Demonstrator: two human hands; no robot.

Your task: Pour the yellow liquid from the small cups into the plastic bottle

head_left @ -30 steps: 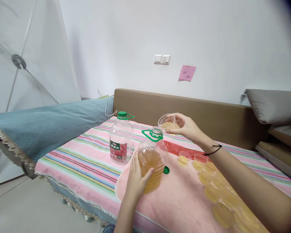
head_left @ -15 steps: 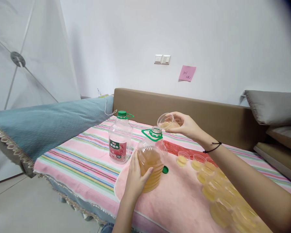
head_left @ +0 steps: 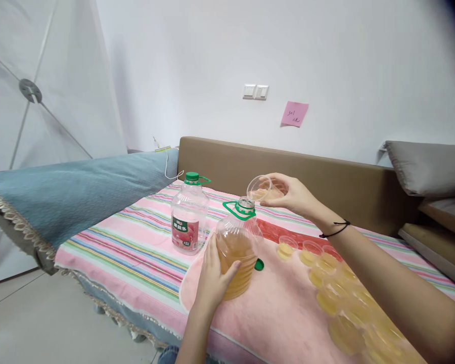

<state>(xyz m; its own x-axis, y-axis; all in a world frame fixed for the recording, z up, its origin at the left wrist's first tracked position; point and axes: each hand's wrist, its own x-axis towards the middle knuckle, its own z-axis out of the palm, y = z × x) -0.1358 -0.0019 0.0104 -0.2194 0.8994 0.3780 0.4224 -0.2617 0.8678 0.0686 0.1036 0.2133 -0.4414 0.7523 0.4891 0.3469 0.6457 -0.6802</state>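
My left hand [head_left: 214, 275] is wrapped round the lower left side of a large clear jug [head_left: 238, 253], partly full of yellowish liquid. The jug stands uncapped on a pink mat [head_left: 280, 303], a green carry ring about its neck. In my right hand [head_left: 291, 194] is a clear plastic cup [head_left: 260, 189], tipped with its rim at the jug's mouth. Little liquid shows inside the cup. A green cap [head_left: 259, 264] lies just right of the jug. Several clear cups of yellow liquid [head_left: 328, 298] stand close together on the right, partly behind my right forearm.
A second clear jug [head_left: 185, 227], capped in green with a red label, stands on the striped bedcover [head_left: 136, 237] to the left. Behind runs a brown headboard [head_left: 280, 164]. Grey pillows [head_left: 432, 167] are at the right, and a blue cover [head_left: 87, 187] hangs over the left side.
The cup in my right hand is tipped further over the jug's mouth, and less liquid shows in it. My left hand keeps its hold on the jug. The view has shifted slightly.
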